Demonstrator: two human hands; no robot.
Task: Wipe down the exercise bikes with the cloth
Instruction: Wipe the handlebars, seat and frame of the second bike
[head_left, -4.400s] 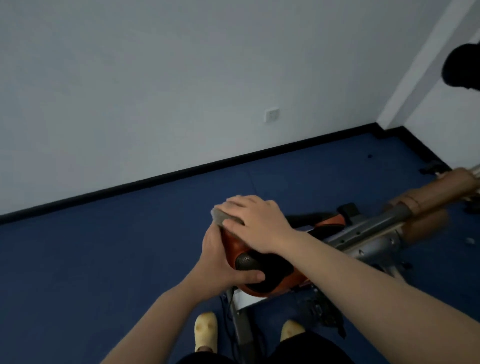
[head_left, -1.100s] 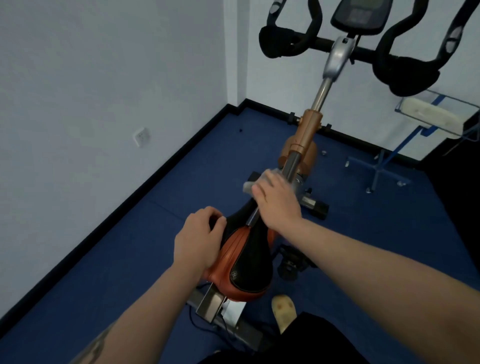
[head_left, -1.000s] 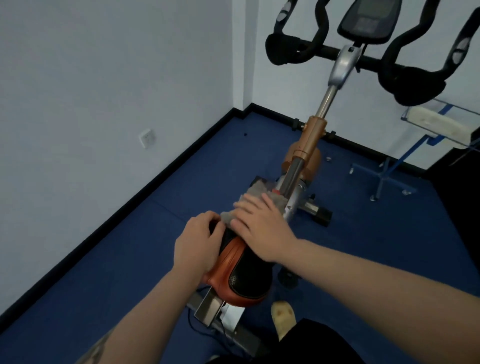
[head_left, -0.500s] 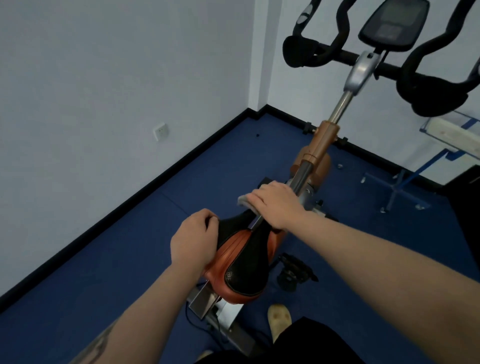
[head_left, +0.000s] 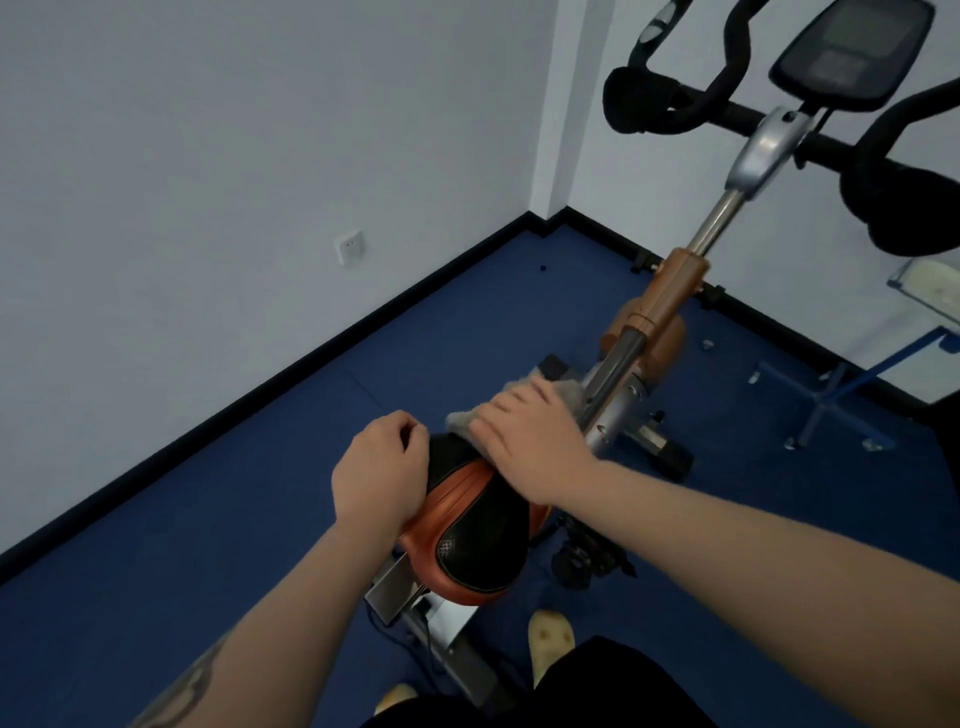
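Right hand (head_left: 530, 447) flat, fingers straight, presses grey cloth (head_left: 563, 391) onto saddle (head_left: 467, 530) nose. Left hand (head_left: 382, 475) grip curled round saddle's left edge.

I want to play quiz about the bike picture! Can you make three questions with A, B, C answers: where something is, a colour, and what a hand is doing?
1. Where is the cloth?
A. on the floor
B. under the right hand, at the saddle's nose
C. on the handlebars

2. What colours is the saddle?
A. orange and black
B. green
C. white

3. What is the left hand doing?
A. waving
B. holding a bottle
C. gripping the saddle's side

Answers: B, grey cloth pokes out beyond the fingers; A, orange rim, black middle; C, the hand curls round the saddle's edge.
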